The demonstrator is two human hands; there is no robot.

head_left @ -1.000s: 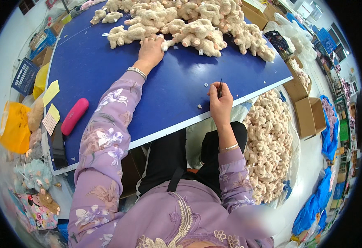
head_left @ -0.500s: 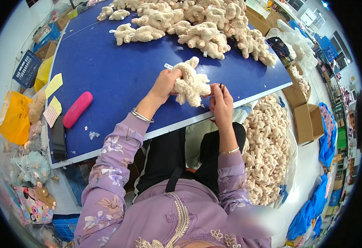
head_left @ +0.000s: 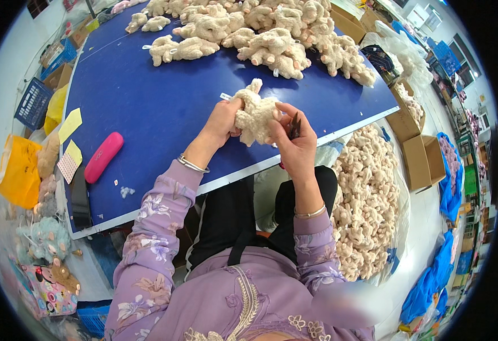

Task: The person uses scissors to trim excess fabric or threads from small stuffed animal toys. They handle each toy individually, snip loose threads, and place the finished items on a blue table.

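Observation:
A cream fluffy plush toy (head_left: 253, 120) is held up over the near edge of the blue table. My left hand (head_left: 223, 121) is closed round its left side, and a small white label sticks out above that thumb. Against the toy's right side, my right hand (head_left: 298, 146) has its thumb and fingertips pressed to the fabric. Small dark snips (head_left: 295, 125) are tucked in that same hand, points upward; their lower part is hidden by the fingers. Beyond my hands, a heap of similar plush toys (head_left: 271, 48) lies across the far side of the table.
On the blue table (head_left: 164, 113), a pink case (head_left: 104, 157), yellow paper slips (head_left: 70, 125) and a dark flat object (head_left: 80, 199) lie at left. A large sack of plush pieces (head_left: 365, 204) stands right of my legs, beside an open cardboard box (head_left: 424, 162).
My right hand has turned and moved up onto the toy's right side, and the snips show more clearly in it. The toy has tilted slightly in my left hand.

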